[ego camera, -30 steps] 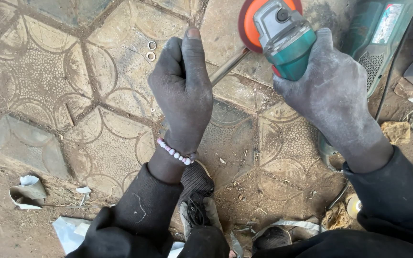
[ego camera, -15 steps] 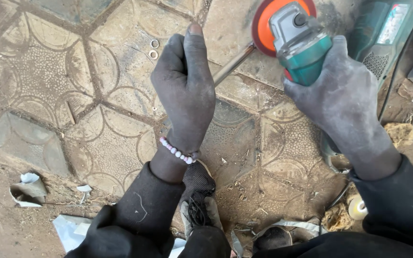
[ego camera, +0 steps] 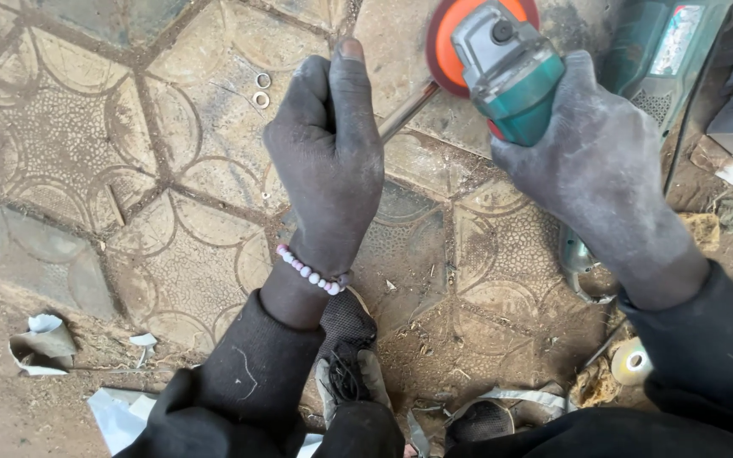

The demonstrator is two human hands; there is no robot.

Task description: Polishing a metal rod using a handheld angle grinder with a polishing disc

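My left hand (ego camera: 328,161) is fisted tight around a thin metal rod (ego camera: 407,110), thumb pressed up along it, a bead bracelet (ego camera: 311,273) on the wrist. The rod slants toward the far edge of the patterned tile floor (ego camera: 171,195). My right hand (ego camera: 595,161) is wrapped fully around a teal angle grinder (ego camera: 506,72), whose orange disc (ego camera: 447,51) meets the rod. 2 small washers (ego camera: 261,90) lie just left of my fist.
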